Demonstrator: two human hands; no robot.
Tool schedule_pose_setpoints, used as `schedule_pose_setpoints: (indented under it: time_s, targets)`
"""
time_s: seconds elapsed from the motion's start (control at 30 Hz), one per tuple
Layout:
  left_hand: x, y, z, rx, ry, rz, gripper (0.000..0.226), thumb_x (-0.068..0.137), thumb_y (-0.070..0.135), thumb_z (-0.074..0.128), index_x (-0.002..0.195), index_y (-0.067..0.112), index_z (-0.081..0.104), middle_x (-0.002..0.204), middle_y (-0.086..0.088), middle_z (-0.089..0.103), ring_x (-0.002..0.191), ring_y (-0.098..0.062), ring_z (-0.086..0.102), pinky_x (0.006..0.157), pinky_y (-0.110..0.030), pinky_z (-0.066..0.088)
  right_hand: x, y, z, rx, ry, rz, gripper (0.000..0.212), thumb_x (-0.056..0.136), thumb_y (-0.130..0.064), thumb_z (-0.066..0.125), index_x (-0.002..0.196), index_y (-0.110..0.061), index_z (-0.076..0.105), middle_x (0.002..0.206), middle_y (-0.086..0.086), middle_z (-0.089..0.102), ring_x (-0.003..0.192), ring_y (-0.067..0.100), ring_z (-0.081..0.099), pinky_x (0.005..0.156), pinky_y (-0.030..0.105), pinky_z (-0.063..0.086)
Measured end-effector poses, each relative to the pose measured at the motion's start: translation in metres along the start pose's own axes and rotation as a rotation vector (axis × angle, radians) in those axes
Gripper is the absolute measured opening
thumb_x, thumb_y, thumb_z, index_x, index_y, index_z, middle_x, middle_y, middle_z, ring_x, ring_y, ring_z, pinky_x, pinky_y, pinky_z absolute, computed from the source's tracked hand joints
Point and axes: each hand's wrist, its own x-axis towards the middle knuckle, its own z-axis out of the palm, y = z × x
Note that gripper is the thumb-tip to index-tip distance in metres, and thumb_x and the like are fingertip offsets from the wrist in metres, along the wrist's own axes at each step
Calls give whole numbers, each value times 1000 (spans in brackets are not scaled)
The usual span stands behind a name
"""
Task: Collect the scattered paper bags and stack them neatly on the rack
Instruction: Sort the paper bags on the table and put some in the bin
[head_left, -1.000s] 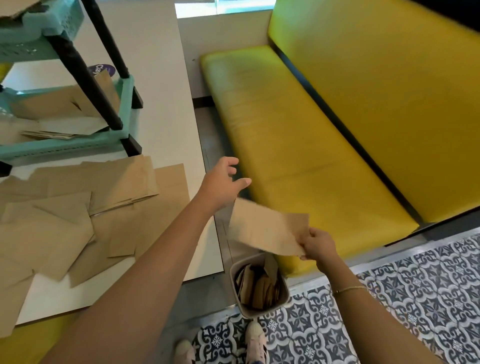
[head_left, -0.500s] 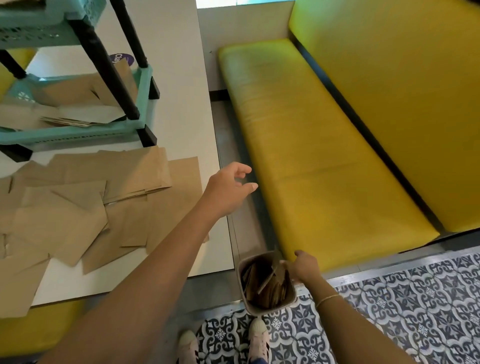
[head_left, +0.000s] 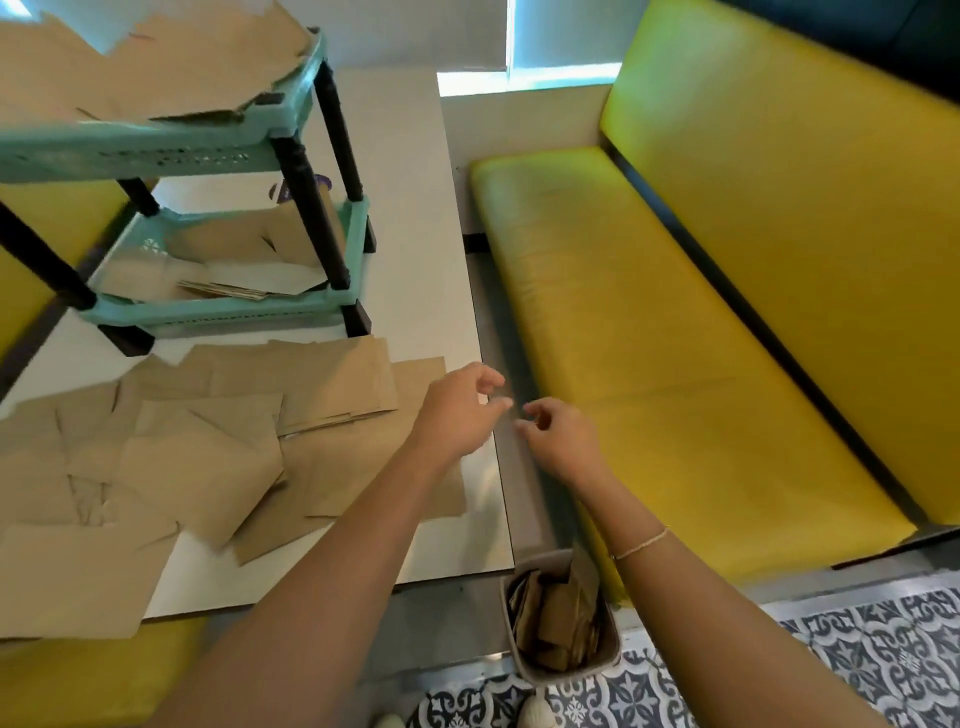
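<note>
Head view shows both hands empty at the centre of the frame, over the right edge of the white rectangular tabletop (head_left: 415, 218). The left hand (head_left: 457, 410) hovers with its fingers (head_left: 488, 382) loosely curled and holding nothing. The right hand (head_left: 558, 441) sits just beside it, over the gap between the tabletop and the long yellow padded bench seat (head_left: 675, 338), its fingers likewise relaxed and empty.

The flat brown paper bags (head_left: 208, 447) lie scattered and overlapping across the left half of the frame, the nearest one under the left wrist. The two-tier mint-green plastic rack with black legs (head_left: 218, 312) stands in the upper left; more brown bags already rest on both tiers, and none of those piles looks squared up. A small grey bin stuffed with crumpled brown paper (head_left: 563, 623) stands on the floor at the bottom centre, below the near corner of the tabletop.

Judging by the layout, the next step is to gather loose bags from the pile. Several risks follow. The bags overlap at odd angles, so pulling one could drag its neighbours off the near edge, some toward the bin. Thin flat paper is hard to lift off a smooth surface, and a pinch may crease it or catch two at once. The lower tier sits under the upper shelf, so a handful slid in crooked could snag a leg and fan out.
</note>
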Motion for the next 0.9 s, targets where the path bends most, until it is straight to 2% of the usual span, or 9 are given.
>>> schedule_pose_setpoints:
  time_s: [0.07,0.17,0.23,0.33,0.43,0.57,0.67,0.77,0.9]
  targets:
    - [-1,-13,-10,18,82,-47,27,91,22,60,117,17,59,117,0,60,105,-17,57,85,-24,42,-4,-27,11,-24,16,-56,37,88,-40,60,118,-17,59,108,3,66,85,12,58,75,24,49]
    - [-4,-40,-27,50,198,-172,22,91,18,57,113,17,62,114,0,63,101,-19,59,86,-27,48,-18,-59,35,-229,-67,-34,65,78,-63,58,124,-18,49,114,3,59,97,20,61,80,32,52]
    - [-5,-59,-36,94,233,-226,20,88,19,59,107,20,63,112,-1,65,98,-21,60,86,-32,51,-28,-71,52,-332,-134,29,73,71,-64,65,122,-17,43,113,4,53,99,22,58,83,33,53]
    - [-10,-78,-45,156,242,-271,19,87,20,59,106,20,63,110,-2,65,98,-20,59,79,-30,49,-32,-77,65,-261,-177,147,70,67,-46,78,117,-16,38,103,4,51,92,20,58,82,33,55]
    - [-14,-89,-46,181,219,-296,22,86,18,58,108,20,61,111,-4,62,99,-22,57,81,-33,49,-29,-81,62,-184,-209,207,63,70,-35,79,112,-15,38,89,1,49,83,18,58,69,27,52]
    - [-13,-93,-42,184,167,-295,25,87,17,59,112,21,59,112,-3,60,100,-21,55,81,-31,48,-27,-76,52,-208,-291,224,32,77,-28,76,79,-14,47,77,1,51,74,15,54,65,23,47]
    - [-10,-90,-39,192,131,-265,26,87,20,60,113,20,59,114,-4,59,104,-23,55,83,-31,46,-23,-63,38,-205,-324,254,25,81,-28,72,90,-9,58,84,3,57,79,16,56,69,23,48]
    - [-7,-87,-35,183,112,-244,27,87,20,59,113,19,59,117,-4,59,107,-23,54,86,-31,47,-21,-51,16,-96,-320,306,34,82,-35,69,100,-7,64,98,7,64,78,17,58,60,23,46]
    - [-4,-80,-27,175,91,-221,25,86,20,56,110,19,60,114,-4,60,107,-23,54,86,-32,47,-20,-36,-11,11,-327,265,27,86,-36,63,87,-10,63,94,7,64,85,20,58,70,29,47]
